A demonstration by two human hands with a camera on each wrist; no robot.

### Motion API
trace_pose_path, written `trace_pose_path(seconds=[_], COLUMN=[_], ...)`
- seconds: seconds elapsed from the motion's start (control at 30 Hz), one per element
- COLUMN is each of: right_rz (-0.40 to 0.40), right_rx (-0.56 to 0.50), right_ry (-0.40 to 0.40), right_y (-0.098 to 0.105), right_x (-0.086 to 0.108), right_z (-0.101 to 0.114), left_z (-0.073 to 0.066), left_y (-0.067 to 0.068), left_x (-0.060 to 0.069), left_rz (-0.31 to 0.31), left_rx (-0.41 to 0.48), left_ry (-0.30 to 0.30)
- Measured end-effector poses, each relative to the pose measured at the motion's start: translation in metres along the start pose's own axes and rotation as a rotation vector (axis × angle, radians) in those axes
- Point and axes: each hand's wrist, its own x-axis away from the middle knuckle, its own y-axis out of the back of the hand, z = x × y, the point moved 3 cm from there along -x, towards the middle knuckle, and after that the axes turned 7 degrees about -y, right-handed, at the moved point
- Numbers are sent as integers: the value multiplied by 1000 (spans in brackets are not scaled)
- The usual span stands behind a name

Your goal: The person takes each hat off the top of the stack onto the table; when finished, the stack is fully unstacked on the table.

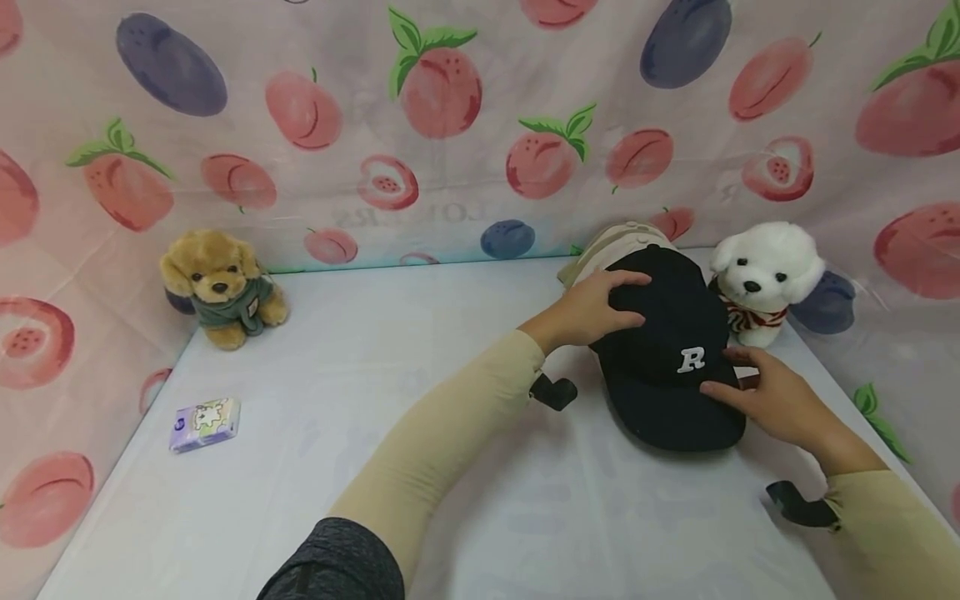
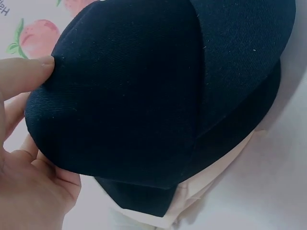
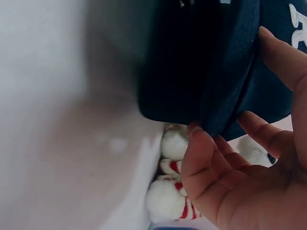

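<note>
A black baseball cap (image 1: 663,304) with a white letter R on its front sits at the right of the table, its visor toward me. My left hand (image 1: 581,310) holds the left side of the crown; in the left wrist view its thumb (image 2: 45,67) lies on the black fabric, with the other fingers at the crown's edge. On the other side, my right hand (image 1: 783,402) pinches the cap near where visor and crown meet. Behind the black cap a beige cap (image 1: 600,246) shows in part; the rest is hidden.
A white plush dog (image 1: 772,267) in a red-striped top sits close beside the caps. Far left are a brown plush dog (image 1: 225,287) in green and a purple tissue pack (image 1: 205,425). A fruit-print curtain (image 1: 442,183) hangs behind the white table (image 1: 360,358).
</note>
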Motion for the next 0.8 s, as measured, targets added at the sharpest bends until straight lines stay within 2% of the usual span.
trace_pose_path(seconds=[0.17, 0.3, 0.6, 0.8], right_rz=[-32, -42, -47, -47], right_rx=[0, -6, -11, -14], right_ry=[31, 48, 84, 86], right_y=[5, 6, 10, 12], right_x=[3, 5, 11, 10], right_z=[8, 16, 33, 43], left_z=[-4, -4, -7, -5], left_y=[10, 18, 39, 50], left_x=[5, 11, 25, 35], left_rz=[-17, -30, -21, -46], left_rx=[52, 53, -31, -5], left_ry=[-46, -54, 15, 20])
